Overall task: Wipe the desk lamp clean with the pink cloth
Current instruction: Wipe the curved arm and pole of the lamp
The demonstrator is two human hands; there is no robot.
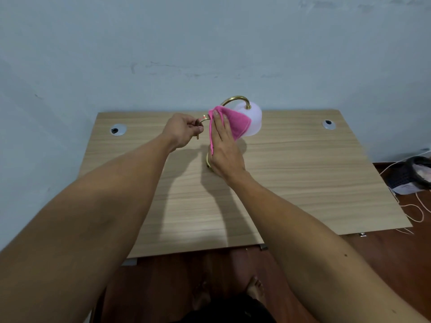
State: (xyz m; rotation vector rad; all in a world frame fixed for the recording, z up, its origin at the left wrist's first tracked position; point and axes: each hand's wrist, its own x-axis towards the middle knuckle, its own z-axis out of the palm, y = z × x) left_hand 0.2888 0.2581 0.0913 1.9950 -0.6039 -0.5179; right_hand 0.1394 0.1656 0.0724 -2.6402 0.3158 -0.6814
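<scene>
Nearest the camera, bare feet on a dark red floor are seen below the front edge of the wooden desk, and two forearms are stretched forward over its top.

Further in, the right hand is laid flat, fingers straight and together, with the pink cloth pressed under the fingers against the desk lamp. The cloth is draped from the gold stem across to the near side of the white shade. Just left of it, the left hand is curled round a gold part of the lamp, pinched between thumb and fingers, so the lamp is steadied.

The lamp stands near the middle of the desk, toward its far edge. Its gold base is mostly hidden beneath the right palm, and its stem is carried up and away from the person before arching rightward over to the shade. The coming stroke is therefore judged to depend on this: the unwiped arch lies beyond and above the right fingertips, along the stem's curve, so the cloth would be drawn up and to the right (the right hand being the nearer one).

Beyond, two round cable grommets are set in the desk's far corners, before a pale blue wall
</scene>
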